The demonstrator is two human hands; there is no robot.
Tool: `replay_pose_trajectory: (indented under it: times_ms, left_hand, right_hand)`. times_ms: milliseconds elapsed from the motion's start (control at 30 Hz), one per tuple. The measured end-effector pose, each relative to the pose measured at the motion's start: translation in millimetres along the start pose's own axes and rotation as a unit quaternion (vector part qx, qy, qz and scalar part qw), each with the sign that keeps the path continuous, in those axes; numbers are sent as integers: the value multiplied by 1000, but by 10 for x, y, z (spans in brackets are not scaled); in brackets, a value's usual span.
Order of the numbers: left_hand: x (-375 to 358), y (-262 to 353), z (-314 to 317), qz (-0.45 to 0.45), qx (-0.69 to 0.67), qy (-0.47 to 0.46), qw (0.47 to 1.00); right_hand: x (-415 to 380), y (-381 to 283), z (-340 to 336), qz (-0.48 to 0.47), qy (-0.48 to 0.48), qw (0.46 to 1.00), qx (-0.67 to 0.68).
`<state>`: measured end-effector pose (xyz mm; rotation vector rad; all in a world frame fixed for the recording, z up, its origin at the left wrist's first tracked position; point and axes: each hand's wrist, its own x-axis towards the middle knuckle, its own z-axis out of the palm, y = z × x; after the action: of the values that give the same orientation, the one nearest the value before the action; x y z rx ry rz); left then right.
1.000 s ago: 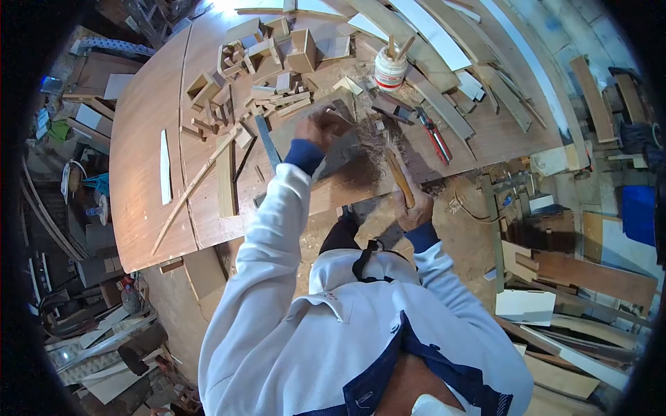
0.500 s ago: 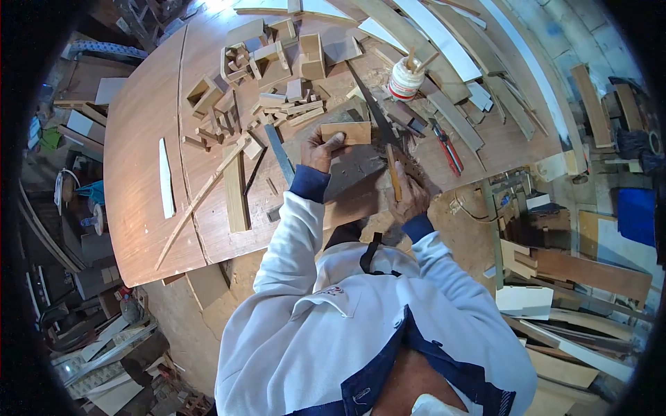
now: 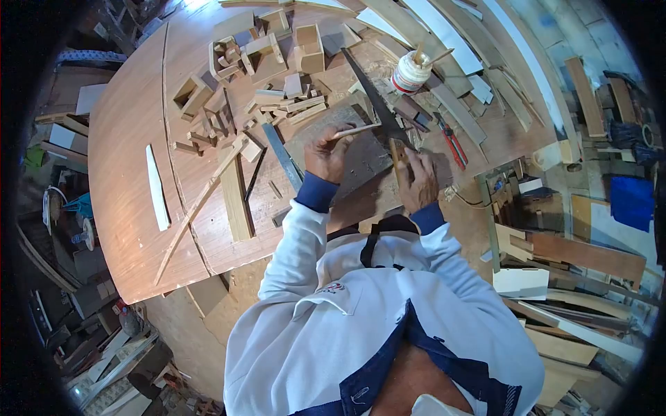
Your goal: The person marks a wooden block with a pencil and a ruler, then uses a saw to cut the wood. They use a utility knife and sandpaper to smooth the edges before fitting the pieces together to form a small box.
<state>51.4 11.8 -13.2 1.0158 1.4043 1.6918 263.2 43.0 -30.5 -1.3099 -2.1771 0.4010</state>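
Note:
My left hand (image 3: 326, 154) pinches a small flat piece of wood (image 3: 359, 130) between thumb and fingers, its thin edge turned up to me. Closed around a wooden handle, my right hand (image 3: 418, 182) grips a handsaw (image 3: 374, 97) whose dark blade points away across the table. The far end of the wood piece comes right up to the blade near the handle. Beneath both hands lies a dark, worn board (image 3: 364, 166). A grey-blue metal strip (image 3: 281, 156) rests to the left of it.
Small wooden boxes (image 3: 309, 50) and several offcuts (image 3: 288, 104) cover the back of the table (image 3: 125, 187). A white glue jar (image 3: 411, 73) with sticks stands at the right, near a red cutter (image 3: 454, 147). Long planks (image 3: 454, 107) lie along the right edge.
The wood piece has tipped from face-up to edge-on in my left hand. My right hand has shifted slightly, and the saw has come nearer the piece. The whole view has turned a little.

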Motion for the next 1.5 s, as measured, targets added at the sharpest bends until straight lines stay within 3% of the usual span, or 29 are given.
replay_pose_trajectory:
  times_ms: [33, 67, 100, 133, 167, 233, 400, 467, 500, 567, 667, 800, 900, 1033, 1100, 1133, 1200, 1233, 1300, 1333, 1367, 1400, 1433, 1500]
  left_hand:
    - [-22, 38, 22, -3, -1, -1, 1000]
    - [-46, 77, 39, 88, 94, -5, 992]
    - [-59, 133, 64, 179, 187, -10, 966]
    - [-88, 232, 112, 202, 194, -22, 960]
    - [-154, 249, 160, 203, 195, -25, 959]
    - [-263, 276, 232, 199, 218, -39, 955]
    - [-467, 221, 148, 163, 300, -78, 937]
    - [-572, 186, 72, -2, 157, -14, 987]
    - [-553, 196, 51, -3, 162, -11, 987]
    - [-472, 193, 67, -211, -81, -92, 970]
    - [-450, 120, 272, -207, -90, -101, 969]
    - [-473, 64, 453, -196, -103, -74, 972]
    - [-503, -25, 475, -190, -103, -66, 974]
    - [-522, 14, 609, -197, -94, -50, 975]
    - [-569, 22, 663, -203, -115, -26, 972]
    - [-568, -27, 683, -175, -75, -27, 981]
    - [-546, -104, 711, -111, 52, -17, 992]
    - [-549, -120, 728, -110, 53, -10, 992]
    - [-592, -98, 771, -40, 223, 41, 973]
    - [-582, 89, 830, 26, 324, 60, 944]
    - [-582, 142, 849, 23, 325, 64, 943]
    - [-574, 172, 852, 77, 353, 68, 930]
    - [-573, 181, 832, 130, 379, 71, 913]
    - [-577, 172, 775, 115, 388, 66, 912]
  right_hand:
    - [72, -48, 20, 2, -2, 1000, -1]
    - [146, -114, 41, 156, -51, 964, 208]
    - [238, -206, 31, 298, -94, 860, 404]
    - [372, -347, -71, 354, -117, 806, 460]
    - [463, -442, -105, 355, -114, 805, 462]
    - [596, -609, -150, 394, -141, 694, 586]
    - [550, -273, 215, 324, -107, 759, 554]
    - [548, -80, 258, 233, -135, 827, 494]
    - [570, -96, 214, 233, -138, 824, 498]
    - [618, -91, 84, 142, -193, 870, 431]
    - [635, -148, -119, 106, -227, 907, 340]
    - [520, 284, -101, 157, -165, 894, 385]
    - [505, 884, -194, 127, -29, 960, 246]
    - [597, 1363, -302, 134, -42, 981, 137]
    - [624, 1432, -262, 73, -92, 993, -19]
    - [601, 1457, -224, 67, -96, 993, -13]
    - [523, 1505, -176, -15, 2, 985, -171]
    - [550, 1533, -176, -20, 0, 986, -168]
    - [561, 1570, -183, 128, -149, 975, -103]
    - [553, 1659, -128, 124, -153, 975, -101]
    - [535, 1781, -37, 87, -122, 982, -116]
    - [543, 1737, -35, 51, -90, 986, -130]
    - [538, 1694, -48, 50, -92, 986, -129]
    - [531, 1586, -147, 121, -116, 979, -114]
